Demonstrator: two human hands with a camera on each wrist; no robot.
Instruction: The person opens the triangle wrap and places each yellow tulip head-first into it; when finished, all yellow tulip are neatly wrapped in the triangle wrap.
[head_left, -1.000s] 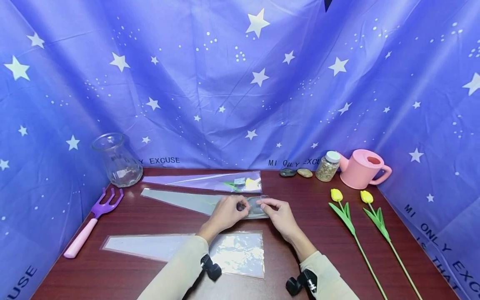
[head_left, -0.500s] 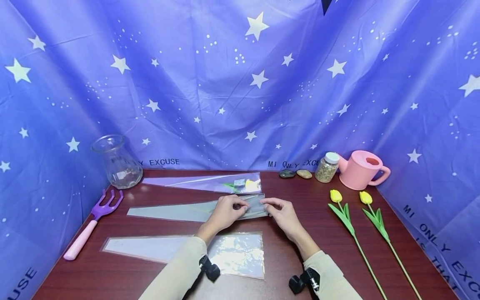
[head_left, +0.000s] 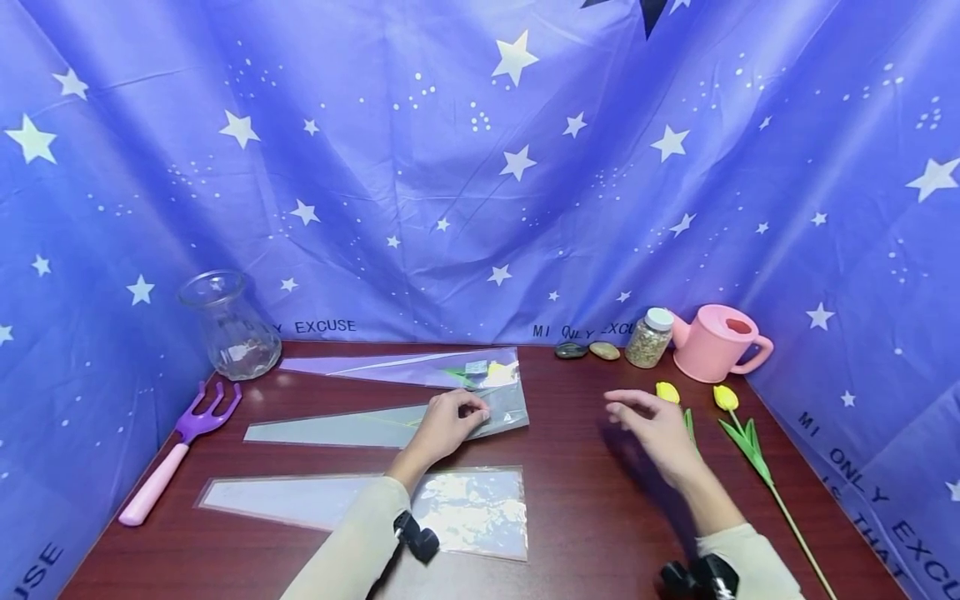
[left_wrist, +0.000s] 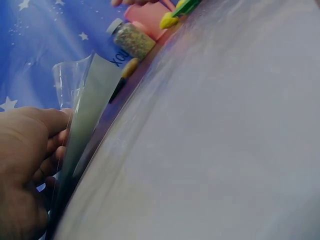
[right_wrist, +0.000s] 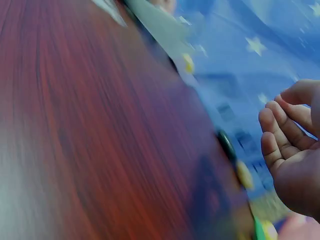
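My left hand (head_left: 446, 425) pinches the clear film near the wide end of a grey, tapered flower sleeve (head_left: 322, 427). In the left wrist view the mouth of this sleeve (left_wrist: 95, 82) stands apart, clear film on one side and grey backing on the other. Over the table's right side, my right hand (head_left: 660, 429) holds nothing, its fingers loosely bent. It overlaps one yellow tulip (head_left: 667, 392), whose stem is mostly hidden behind the hand and forearm. A second yellow tulip (head_left: 753, 450) lies just right of it.
A purple sleeve (head_left: 397, 364) with a tulip inside lies behind, a white sleeve (head_left: 480, 508) in front. On the left are a glass vase (head_left: 240, 333) and a hand fork (head_left: 180, 450). Stones (head_left: 604, 351), a jar (head_left: 649, 340) and a pink watering can (head_left: 712, 343) line the back right.
My right hand has left the grey sleeve's wide end and moved right, to the tulips. The sleeve's narrow end has shifted left and toward me; my left hand stays on it.
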